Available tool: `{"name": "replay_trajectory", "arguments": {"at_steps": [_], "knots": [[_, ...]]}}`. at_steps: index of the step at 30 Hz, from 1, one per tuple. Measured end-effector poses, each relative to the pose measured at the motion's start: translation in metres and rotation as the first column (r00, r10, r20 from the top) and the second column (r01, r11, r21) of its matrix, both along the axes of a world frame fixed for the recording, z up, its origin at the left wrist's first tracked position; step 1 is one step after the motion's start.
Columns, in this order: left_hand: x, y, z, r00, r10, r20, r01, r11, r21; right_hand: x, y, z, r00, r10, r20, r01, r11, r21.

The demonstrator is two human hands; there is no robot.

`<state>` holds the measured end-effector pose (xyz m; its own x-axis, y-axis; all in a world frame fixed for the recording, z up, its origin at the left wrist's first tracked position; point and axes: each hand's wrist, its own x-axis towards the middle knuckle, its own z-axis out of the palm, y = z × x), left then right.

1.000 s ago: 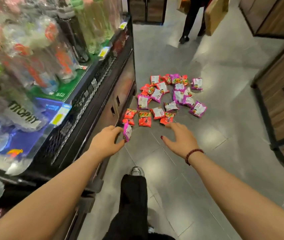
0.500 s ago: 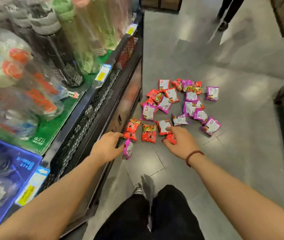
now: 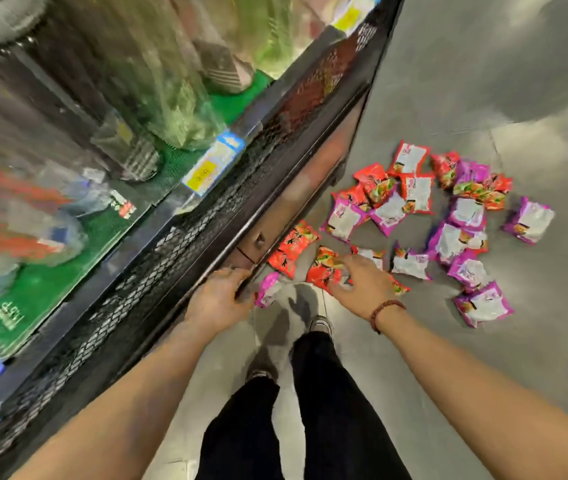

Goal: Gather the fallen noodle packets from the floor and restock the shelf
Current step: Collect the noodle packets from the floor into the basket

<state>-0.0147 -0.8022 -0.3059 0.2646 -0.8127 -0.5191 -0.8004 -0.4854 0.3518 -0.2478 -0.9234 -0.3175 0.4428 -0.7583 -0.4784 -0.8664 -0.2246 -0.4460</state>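
The left forearm (image 3: 119, 393) comes in bare from 7 o'clock and points toward 1 o'clock. It ends in the left hand (image 3: 218, 301), seen back-up with its knuckles bent. The fingers curl in and pinch a pink packet (image 3: 268, 289) at the hand's 3 o'clock side.

The right forearm (image 3: 483, 386) comes in from 4 o'clock and points toward 10 o'clock, with a bead bracelet (image 3: 384, 310) round the wrist. The right hand (image 3: 362, 284) is palm-down, fingers spread and bent, their tips at a red packet (image 3: 324, 271) (motion blur hides whether they grip it). The hands sit near each other but apart. Both legs (image 3: 310, 410), in black, stand at 6 o'clock.
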Motion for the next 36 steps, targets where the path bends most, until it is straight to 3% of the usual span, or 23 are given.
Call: {"name": "replay_trajectory", "arguments": {"at_steps": [10, 15, 19, 24, 27, 30, 36], "knots": [[0.0, -0.033, -0.173, 0.953, 0.303, 0.001, -0.3, 0.942, 0.15, 0.037, -0.059, -0.174, 0.999, -0.023, 0.029, 0.017, 0.983, 0.184], [0.007, -0.03, -0.294, 0.889, 0.45, -0.082, -0.436, 0.889, 0.141, 0.054, -0.048, -0.303, 0.988, -0.157, -0.004, 0.148, 0.924, 0.352], [0.009, -0.021, -0.388, 0.822, 0.553, -0.131, -0.54, 0.832, 0.123, 0.065, -0.043, -0.386, 0.987, -0.158, 0.027, 0.144, 0.947, 0.286], [0.013, -0.003, -0.49, 0.831, 0.514, -0.213, -0.495, 0.858, 0.139, 0.084, -0.03, -0.486, 0.963, -0.26, 0.069, 0.228, 0.925, 0.304], [0.01, 0.004, -0.527, 0.791, 0.573, -0.215, -0.554, 0.819, 0.148, 0.096, -0.025, -0.539, 0.951, -0.297, 0.083, 0.26, 0.917, 0.302], [0.01, 0.007, -0.559, 0.81, 0.544, -0.22, -0.541, 0.837, 0.076, 0.109, -0.02, -0.583, 0.941, -0.318, 0.12, 0.272, 0.916, 0.295], [0.015, 0.01, -0.584, 0.752, 0.59, -0.293, -0.617, 0.787, 0.001, 0.131, -0.012, -0.629, 0.859, -0.432, 0.274, 0.37, 0.895, 0.249]]}}
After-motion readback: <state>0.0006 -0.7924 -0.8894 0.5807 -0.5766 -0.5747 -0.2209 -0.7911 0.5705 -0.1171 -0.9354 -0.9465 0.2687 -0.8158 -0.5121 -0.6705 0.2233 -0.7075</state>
